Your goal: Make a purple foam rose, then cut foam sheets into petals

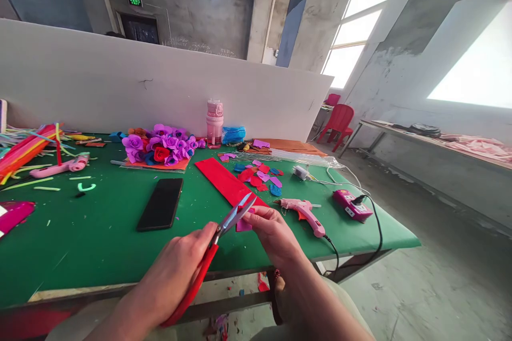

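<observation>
My left hand [182, 258] is closed round a pair of scissors with red handles [196, 282], its blades parted and pointing up and to the right. Between the thumb and fingers of my right hand [274, 229] is a small purple paper piece [244, 224], close by the blades. Whether the blades touch the paper I cannot tell. Just beyond both hands a long red paper strip [224, 180] lies on the green table. Cut petal shapes in red, purple and blue [256, 175] are scattered behind my right hand.
A pink glue gun [304, 213] and a magenta power strip [352, 205] with cords lie to the right. Left of the scissors is a black phone [160, 204]. Purple paper flowers [164, 144], a pink bottle [215, 123] and a blue packet [234, 134] stand along the white panel [160, 80].
</observation>
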A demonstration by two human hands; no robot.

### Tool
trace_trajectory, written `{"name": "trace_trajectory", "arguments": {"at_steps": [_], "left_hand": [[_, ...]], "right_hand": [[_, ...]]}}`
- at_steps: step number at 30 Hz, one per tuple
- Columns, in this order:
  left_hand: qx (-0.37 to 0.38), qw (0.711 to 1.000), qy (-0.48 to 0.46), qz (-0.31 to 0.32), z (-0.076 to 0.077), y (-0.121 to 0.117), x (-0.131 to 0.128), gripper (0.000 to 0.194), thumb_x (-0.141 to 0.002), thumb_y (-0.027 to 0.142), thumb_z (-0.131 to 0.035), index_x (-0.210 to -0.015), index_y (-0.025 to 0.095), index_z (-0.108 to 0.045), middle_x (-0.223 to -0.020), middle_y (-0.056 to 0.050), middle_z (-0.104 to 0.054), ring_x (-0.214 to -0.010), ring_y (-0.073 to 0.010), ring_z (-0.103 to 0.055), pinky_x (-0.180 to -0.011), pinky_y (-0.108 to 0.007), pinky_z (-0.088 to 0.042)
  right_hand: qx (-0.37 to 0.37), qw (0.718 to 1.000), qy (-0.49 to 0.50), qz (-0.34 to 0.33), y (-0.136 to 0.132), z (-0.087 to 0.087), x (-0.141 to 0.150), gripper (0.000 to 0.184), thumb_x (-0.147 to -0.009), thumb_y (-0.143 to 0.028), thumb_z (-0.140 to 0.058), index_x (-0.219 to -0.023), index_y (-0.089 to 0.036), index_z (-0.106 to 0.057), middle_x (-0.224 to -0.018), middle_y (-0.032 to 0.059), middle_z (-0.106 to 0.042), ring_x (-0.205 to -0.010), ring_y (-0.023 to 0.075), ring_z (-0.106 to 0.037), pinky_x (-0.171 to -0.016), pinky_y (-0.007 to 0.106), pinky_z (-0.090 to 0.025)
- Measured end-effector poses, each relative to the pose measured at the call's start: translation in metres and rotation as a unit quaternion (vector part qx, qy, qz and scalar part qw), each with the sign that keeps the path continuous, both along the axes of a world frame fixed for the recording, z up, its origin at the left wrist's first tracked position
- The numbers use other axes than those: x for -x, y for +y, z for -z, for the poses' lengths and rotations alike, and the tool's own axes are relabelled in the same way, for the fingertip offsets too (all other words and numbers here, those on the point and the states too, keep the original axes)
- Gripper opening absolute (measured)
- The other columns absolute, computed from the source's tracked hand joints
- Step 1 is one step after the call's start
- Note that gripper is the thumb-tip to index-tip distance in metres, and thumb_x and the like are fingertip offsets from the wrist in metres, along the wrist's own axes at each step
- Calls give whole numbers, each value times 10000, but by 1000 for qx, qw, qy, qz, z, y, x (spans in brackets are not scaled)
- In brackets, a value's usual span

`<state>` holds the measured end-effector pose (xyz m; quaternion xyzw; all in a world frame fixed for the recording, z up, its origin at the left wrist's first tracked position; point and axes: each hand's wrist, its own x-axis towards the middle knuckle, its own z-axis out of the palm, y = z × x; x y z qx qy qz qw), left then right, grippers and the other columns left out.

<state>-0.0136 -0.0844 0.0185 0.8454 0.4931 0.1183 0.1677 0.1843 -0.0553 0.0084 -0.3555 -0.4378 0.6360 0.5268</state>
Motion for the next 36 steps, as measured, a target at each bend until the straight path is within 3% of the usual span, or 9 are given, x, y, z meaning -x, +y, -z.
{"name": "trace_trajectory", "arguments": {"at_steps": [7, 13, 18, 22, 30, 36], "left_hand": [[2, 1000, 7, 13, -4, -1, 4, 224, -798, 76, -336, -914, 246, -425, -588, 51, -483, -477, -142, -445, -459, -261, -185], [22, 999, -20, 14, -5, -2, 5, 177, -796, 89, -358, -856, 249, -404, -557, 66, -458, -435, -120, -360, -444, -253, -164], [65, 997, -46, 12, -8, -4, 7, 150, -794, 106, -386, -807, 253, -413, -512, 75, -439, -427, -118, -350, -431, -242, -150], [104, 990, -98, -12, -10, -7, 9, 81, -843, 217, -413, -784, 253, -456, -512, 72, -435, -423, -110, -402, -416, -214, -194], [145, 979, -144, -13, -8, -7, 9, 195, -856, 395, -452, -759, 229, -480, -543, 63, -472, -426, -92, -444, -387, -166, -256], [278, 950, -135, -53, -15, -6, 11, 269, -849, 494, -437, -856, 230, -488, -566, 75, -527, -324, -64, -391, -339, -165, -292]], "right_hand": [[10, 1000, -21, -19, 0, -1, -4, 140, -680, -311, -745, -647, -175, -751, -626, 16, -672, -614, 134, -541, -699, 273, -401], [14, 998, -43, -32, 2, -3, -10, 170, -651, -334, -767, -618, -169, -741, -591, 16, -663, -592, 134, -550, -680, 278, -403], [13, 997, -56, -54, 2, -3, -15, 147, -662, -309, -764, -653, -163, -749, -607, 15, -669, -596, 131, -560, -678, 271, -410], [0, 995, -77, -64, 2, -3, -19, 143, -688, -302, -747, -665, -160, -749, -643, 23, -676, -629, 137, -562, -683, 269, -408], [-9, 991, -110, -71, 1, -6, -20, 155, -682, -321, -747, -640, -172, -741, -630, 17, -664, -629, 146, -553, -682, 282, -403], [-2, 991, -118, -61, 2, -5, -23, 166, -671, -319, -753, -630, -159, -736, -602, 16, -659, -607, 139, -539, -671, 285, -387]]}}
